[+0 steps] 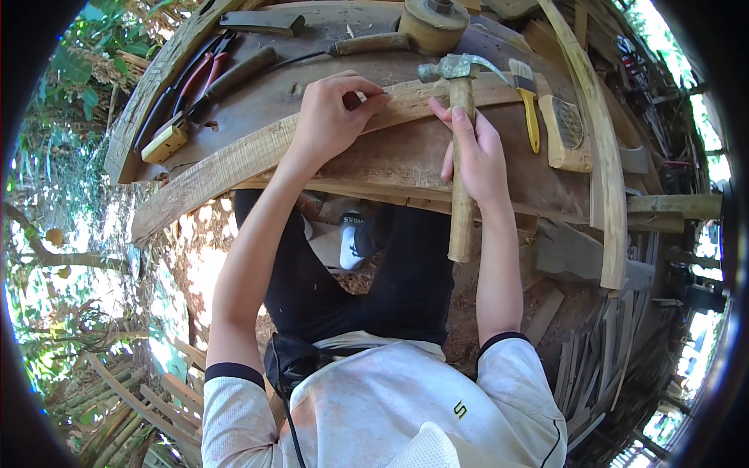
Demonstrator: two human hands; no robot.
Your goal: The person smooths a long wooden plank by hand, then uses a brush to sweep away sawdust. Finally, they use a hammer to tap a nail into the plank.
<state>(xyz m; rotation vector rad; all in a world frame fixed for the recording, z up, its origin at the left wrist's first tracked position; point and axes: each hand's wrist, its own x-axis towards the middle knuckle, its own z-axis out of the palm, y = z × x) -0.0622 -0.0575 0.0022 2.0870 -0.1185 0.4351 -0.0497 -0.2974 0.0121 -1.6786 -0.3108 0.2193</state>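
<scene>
The right hand [477, 152] grips a wooden-handled claw hammer [459, 117] high on the handle, close under its head. At its 9 o'clock the left hand [331, 117] is pinched shut on something small against the pale wooden strip [257, 152]; it looks like a nail, but I cannot tell. To strike well, I judge: keep the pinched fingers low, tap lightly first, and slide the grip down the handle. Farther on the counter [281, 93], a yellow brush [527, 101] lies at 2 o'clock and red-handled pliers [195, 78] at 10.
</scene>
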